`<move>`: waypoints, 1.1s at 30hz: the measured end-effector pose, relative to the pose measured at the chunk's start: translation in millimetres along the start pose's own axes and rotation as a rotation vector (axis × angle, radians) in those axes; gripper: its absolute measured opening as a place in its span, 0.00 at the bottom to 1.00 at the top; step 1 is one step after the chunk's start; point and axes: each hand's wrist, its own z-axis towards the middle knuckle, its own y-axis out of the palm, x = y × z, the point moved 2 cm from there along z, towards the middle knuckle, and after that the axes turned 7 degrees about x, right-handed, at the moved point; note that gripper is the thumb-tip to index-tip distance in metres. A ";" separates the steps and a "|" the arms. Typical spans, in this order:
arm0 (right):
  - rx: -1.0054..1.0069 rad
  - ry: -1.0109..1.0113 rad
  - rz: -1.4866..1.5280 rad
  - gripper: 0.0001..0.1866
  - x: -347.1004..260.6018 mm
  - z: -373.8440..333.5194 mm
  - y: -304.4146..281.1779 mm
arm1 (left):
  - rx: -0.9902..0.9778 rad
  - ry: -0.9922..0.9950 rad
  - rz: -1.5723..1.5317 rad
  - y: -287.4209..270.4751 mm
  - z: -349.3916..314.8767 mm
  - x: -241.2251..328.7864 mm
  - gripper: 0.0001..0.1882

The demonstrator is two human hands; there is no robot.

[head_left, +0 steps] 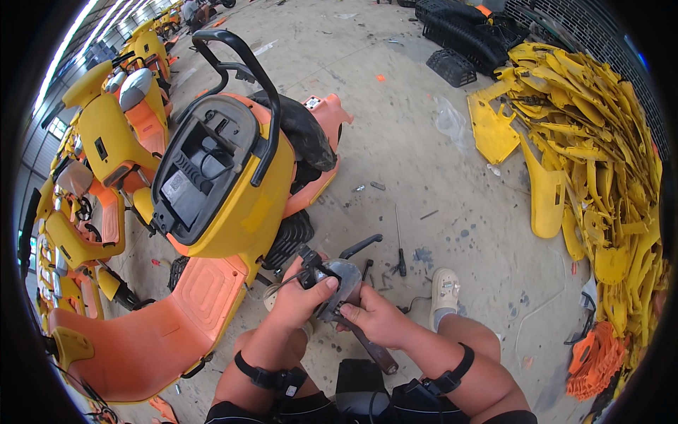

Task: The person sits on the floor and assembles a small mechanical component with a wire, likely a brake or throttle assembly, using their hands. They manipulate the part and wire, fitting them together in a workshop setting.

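1. Concrete floor [417, 148], stained and scattered with debris, spreads through a large hall.
2. Yellow-and-orange scooters [102, 145] stand crowded along the left side.
3. Loose yellow body panels [600, 162] form a tall heap at the right.
4. One scooter with a yellow rear body [244, 226], orange footboard and black grab rail stands just left of the person; its top compartment is uncovered.
5. Black plastic crates [452, 67] lie at the upper right, orange plastic pieces [597, 360] at the lower right.
6. Left hand [304, 297]: closed around the left side of a dark assembly [329, 308], thumb on top.
7. Right hand [374, 318]: closed on its right side, thumb near the lower edge.
8. That assembly, with a translucent rounded piece [347, 274], is held above the floor between the knees. Brownish tube [381, 359] extends below the right hand; whether they join, I cannot tell.
9. Black bent lever [361, 246] and screwdriver [402, 263] lie beyond the hands.
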 end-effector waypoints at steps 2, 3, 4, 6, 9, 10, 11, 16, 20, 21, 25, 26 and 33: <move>-0.034 -0.008 0.003 0.19 -3.2 -1.7 1.3 | 0.015 0.009 -0.049 -1.1 -3.2 2.3 0.26; -0.057 -0.006 -0.001 0.18 -4.8 -2.8 2.2 | 0.018 0.033 -0.045 -2.3 -5.2 4.7 0.26; -0.081 -0.004 -0.005 0.18 -6.3 -4.1 2.8 | 0.021 0.057 -0.041 -3.5 -7.6 7.1 0.25; -0.130 -0.004 -0.068 0.18 -6.2 -3.8 1.6 | 0.017 0.086 -0.053 -4.7 -13.0 15.6 0.25; -0.192 -0.031 -0.192 0.21 -4.0 -2.6 -1.9 | -0.006 0.095 -0.071 -0.5 -18.7 29.6 0.25; -0.209 -0.057 -0.199 0.22 -6.0 -4.0 0.2 | -0.012 0.099 -0.056 -0.9 -19.7 32.9 0.25; -0.228 -0.082 -0.206 0.23 -7.3 -4.3 1.8 | -0.016 0.103 -0.042 -1.7 -20.6 34.1 0.25; -0.246 -0.082 -0.187 0.22 -3.6 1.4 6.8 | -0.009 0.183 -0.049 -13.8 -18.4 28.6 0.24; -0.187 0.001 -0.069 0.21 4.8 0.1 11.2 | 0.122 0.126 -0.181 -5.4 -23.7 37.1 0.24; -0.156 -0.007 -0.079 0.21 4.5 0.7 12.4 | 0.127 0.109 -0.181 -4.1 -24.2 35.0 0.24; -0.027 -0.026 -0.136 0.21 6.5 0.4 16.5 | 0.114 0.119 -0.125 -3.6 -21.6 25.0 0.24; 0.002 -0.032 -0.158 0.20 5.4 0.5 16.7 | 0.128 0.110 -0.128 -2.1 -22.2 26.3 0.24; 0.041 0.055 -0.057 0.17 0.3 -6.2 14.2 | 0.127 0.087 -0.149 0.8 -18.6 20.6 0.25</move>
